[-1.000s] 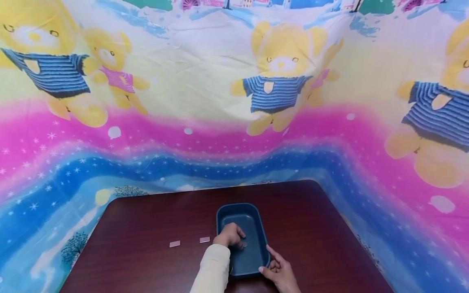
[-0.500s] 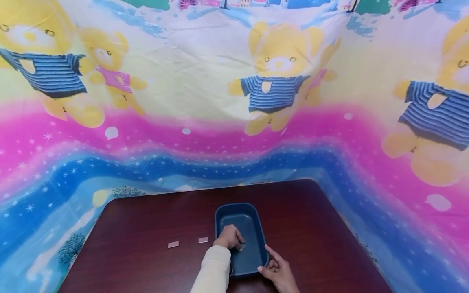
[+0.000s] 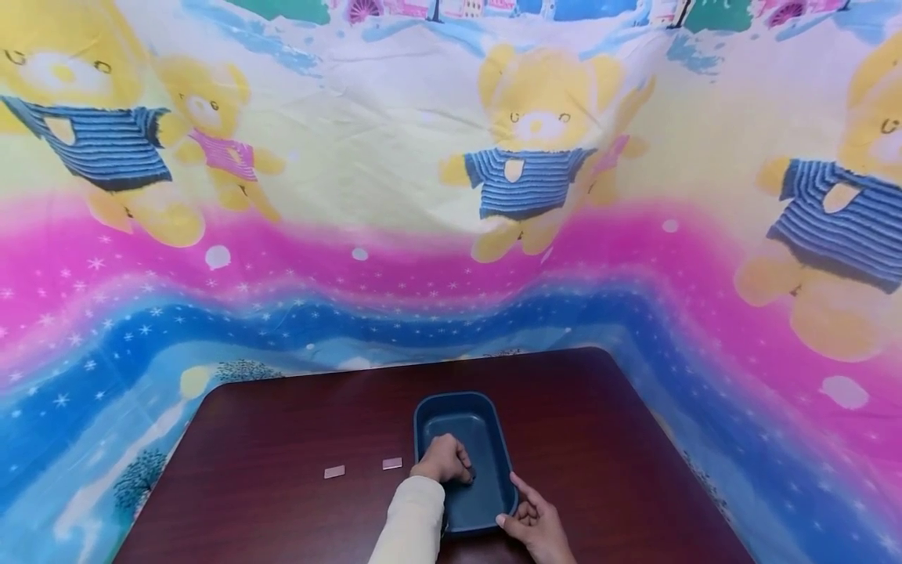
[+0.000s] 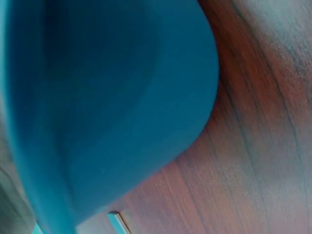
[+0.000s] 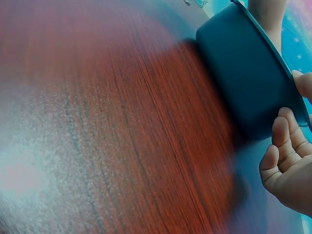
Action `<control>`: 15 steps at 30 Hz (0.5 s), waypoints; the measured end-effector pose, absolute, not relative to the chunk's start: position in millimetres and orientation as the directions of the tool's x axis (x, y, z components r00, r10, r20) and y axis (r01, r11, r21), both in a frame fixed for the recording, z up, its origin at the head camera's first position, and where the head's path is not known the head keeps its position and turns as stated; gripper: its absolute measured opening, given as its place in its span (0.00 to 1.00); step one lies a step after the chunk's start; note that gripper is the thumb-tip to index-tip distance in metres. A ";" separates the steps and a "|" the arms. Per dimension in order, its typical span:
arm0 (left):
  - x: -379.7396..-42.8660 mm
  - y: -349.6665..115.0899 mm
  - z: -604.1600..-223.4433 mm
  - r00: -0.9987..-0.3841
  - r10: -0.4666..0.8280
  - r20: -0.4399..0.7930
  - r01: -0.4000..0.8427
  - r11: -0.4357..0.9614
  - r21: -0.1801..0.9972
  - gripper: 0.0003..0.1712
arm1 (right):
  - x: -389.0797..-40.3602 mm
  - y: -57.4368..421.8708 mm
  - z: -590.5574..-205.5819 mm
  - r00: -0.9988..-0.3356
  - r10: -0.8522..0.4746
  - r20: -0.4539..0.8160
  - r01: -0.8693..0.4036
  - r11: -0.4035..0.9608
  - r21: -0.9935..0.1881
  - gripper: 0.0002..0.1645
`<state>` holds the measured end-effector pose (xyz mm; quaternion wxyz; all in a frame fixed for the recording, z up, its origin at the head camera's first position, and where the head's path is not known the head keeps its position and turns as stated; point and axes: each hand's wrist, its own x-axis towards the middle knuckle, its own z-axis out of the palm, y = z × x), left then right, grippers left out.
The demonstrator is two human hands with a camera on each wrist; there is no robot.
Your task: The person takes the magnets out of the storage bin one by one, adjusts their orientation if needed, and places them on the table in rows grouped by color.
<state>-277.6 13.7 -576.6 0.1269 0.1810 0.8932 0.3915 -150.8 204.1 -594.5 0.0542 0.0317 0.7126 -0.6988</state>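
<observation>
A dark blue rectangular plastic tray [image 3: 485, 497] with rounded corners lies on the table. My left hand [image 3: 444, 460] reaches over its left side, thumb and fingers pinching a small round greyish disc [image 3: 473, 473] low inside. Only a sliver of the disc shows by the fingertips. At the near right corner my right hand [image 3: 539, 525] holds the tray, thumb and forefinger on its rim and side. The right wrist view shows that hand's fingertips [image 5: 281, 129] against the tray's outer wall [image 5: 243, 73]. Tray wall [image 4: 146, 122] fills much of the left wrist view, hiding the left fingers.
Two small pinkish rectangular pieces, a nearer-left one [image 3: 334, 472] and one beside the tray [image 3: 392, 464], lie on the dark reddish-brown table [image 3: 282, 423]. Behind the table hangs a cloth [image 3: 395, 196] printed with bears.
The disc lay in view on the tray floor beside my left fingers; those fingers have closed on it and now mostly cover it. My right hand keeps its place on the tray.
</observation>
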 end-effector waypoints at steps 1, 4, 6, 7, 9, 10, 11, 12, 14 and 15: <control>-277.3 13.8 -576.3 -0.903 0.421 -0.086 0.217 0.619 0.755 0.11 | -150.9 204.4 -594.9 -0.992 -0.030 -0.125 0.124 0.017 -0.992 0.44; -276.8 14.9 -575.2 -0.904 0.420 -0.083 0.208 0.600 0.773 0.10 | -151.4 205.3 -595.5 -0.991 -0.031 -0.130 0.130 0.002 -0.992 0.45; -277.2 15.6 -573.2 -0.902 0.425 -0.072 0.210 0.579 0.788 0.10 | -152.1 205.6 -595.9 -0.991 -0.031 -0.130 0.130 -0.002 -0.992 0.45; -277.8 16.2 -571.8 -0.901 0.429 -0.062 0.217 0.569 0.793 0.10 | -152.4 205.7 -595.9 -0.991 -0.028 -0.131 0.131 -0.003 -0.991 0.46; -279.0 17.3 -567.7 -0.898 0.439 -0.037 0.231 0.541 0.809 0.09 | -152.9 205.8 -595.8 -0.991 -0.027 -0.132 0.133 -0.002 -0.991 0.46; -279.7 17.8 -565.3 -0.895 0.445 -0.021 0.242 0.527 0.815 0.09 | -153.0 205.8 -595.5 -0.991 -0.027 -0.134 0.134 -0.001 -0.991 0.46; -280.2 18.3 -562.7 -0.892 0.451 -0.005 0.254 0.512 0.821 0.10 | -152.9 205.9 -595.2 -0.990 -0.028 -0.136 0.136 0.001 -0.991 0.46; -280.5 18.9 -560.1 -0.891 0.454 0.003 0.261 0.505 0.823 0.10 | -152.7 205.9 -594.9 -0.990 -0.029 -0.136 0.136 0.005 -0.991 0.45; -280.0 19.6 -554.2 -0.887 0.462 0.015 0.271 0.493 0.827 0.10 | -152.0 206.0 -594.4 -0.990 -0.027 -0.139 0.139 0.016 -0.990 0.45; -279.4 19.9 -551.6 -0.884 0.468 0.020 0.277 0.488 0.828 0.10 | -151.5 206.3 -594.3 -0.990 -0.023 -0.141 0.140 0.022 -0.990 0.45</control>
